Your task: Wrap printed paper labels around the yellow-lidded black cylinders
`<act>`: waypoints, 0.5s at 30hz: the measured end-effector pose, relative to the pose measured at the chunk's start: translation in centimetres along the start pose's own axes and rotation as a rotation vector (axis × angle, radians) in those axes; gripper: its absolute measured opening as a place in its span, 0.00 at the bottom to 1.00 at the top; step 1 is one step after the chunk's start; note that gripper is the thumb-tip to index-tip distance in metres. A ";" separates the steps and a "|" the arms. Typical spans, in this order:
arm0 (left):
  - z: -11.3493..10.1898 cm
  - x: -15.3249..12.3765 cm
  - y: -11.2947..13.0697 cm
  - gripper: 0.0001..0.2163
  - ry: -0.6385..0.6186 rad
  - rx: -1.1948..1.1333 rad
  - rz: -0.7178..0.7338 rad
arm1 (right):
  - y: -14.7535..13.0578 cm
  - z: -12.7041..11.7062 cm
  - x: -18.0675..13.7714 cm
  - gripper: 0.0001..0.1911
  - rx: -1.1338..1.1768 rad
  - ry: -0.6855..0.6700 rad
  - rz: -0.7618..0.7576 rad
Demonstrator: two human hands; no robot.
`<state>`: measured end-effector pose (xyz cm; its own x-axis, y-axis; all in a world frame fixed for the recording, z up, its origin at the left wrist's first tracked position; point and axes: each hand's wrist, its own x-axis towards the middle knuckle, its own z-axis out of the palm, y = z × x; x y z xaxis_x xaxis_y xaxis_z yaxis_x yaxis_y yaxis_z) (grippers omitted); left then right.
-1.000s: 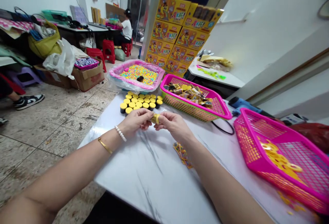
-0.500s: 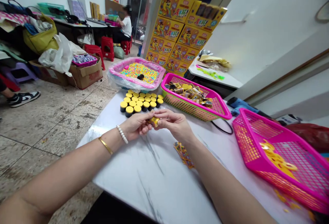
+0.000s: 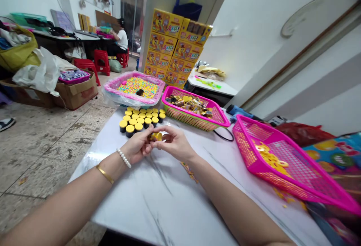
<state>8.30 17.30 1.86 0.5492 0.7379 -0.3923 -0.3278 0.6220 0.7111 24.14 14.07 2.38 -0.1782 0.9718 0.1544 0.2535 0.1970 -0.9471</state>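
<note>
Over the marble-patterned table (image 3: pixel 135 197) my two hands meet around a small yellow-labelled container (image 3: pixel 156 136). My left hand (image 3: pixel 138 145) has its fingers closed on the near side, with a pearl bracelet at the wrist. From the other side, my right hand (image 3: pixel 174 142) pinches the same container between thumb and fingers. Much of the container is hidden by the fingers. Just beyond my left hand stand rows of small black cups with yellow lids (image 3: pixel 134 121). Under my right wrist lie some flat printed labels or stickers (image 3: pixel 189 171), partly covered.
Colourful beads fill a plastic-lined pink basin (image 3: pixel 105 88). A pink basket (image 3: pixel 225 120) holds yellow-wrapped pieces; another pink basket (image 3: pixel 248 163) holds yellow rings. Stacked yellow boxes (image 3: pixel 162 43) stand behind. A person (image 3: pixel 122 39) sits far back on a red stool.
The whole view has swung to the right, so things appear further left. Both hands still hold the small container; the right hand's fingers have shifted and arched a little around its end.
</note>
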 end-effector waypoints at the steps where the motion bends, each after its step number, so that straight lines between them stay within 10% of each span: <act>1: 0.0 0.0 0.0 0.21 -0.006 0.030 0.006 | -0.2 0.0 0.1 0.19 -0.029 0.011 0.009; 10: -0.1 -0.3 -0.4 0.17 0.010 0.351 0.039 | -2.5 -12.1 3.2 0.24 -0.442 0.647 -0.117; 15: 0.0 -0.7 -0.3 0.16 -0.051 0.406 0.064 | -0.2 -13.1 -3.5 0.11 -0.677 0.333 0.028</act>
<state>8.03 16.61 1.88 0.5785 0.7512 -0.3179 -0.0383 0.4143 0.9093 37.17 12.33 5.67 0.1065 0.9441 0.3120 0.8017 0.1041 -0.5887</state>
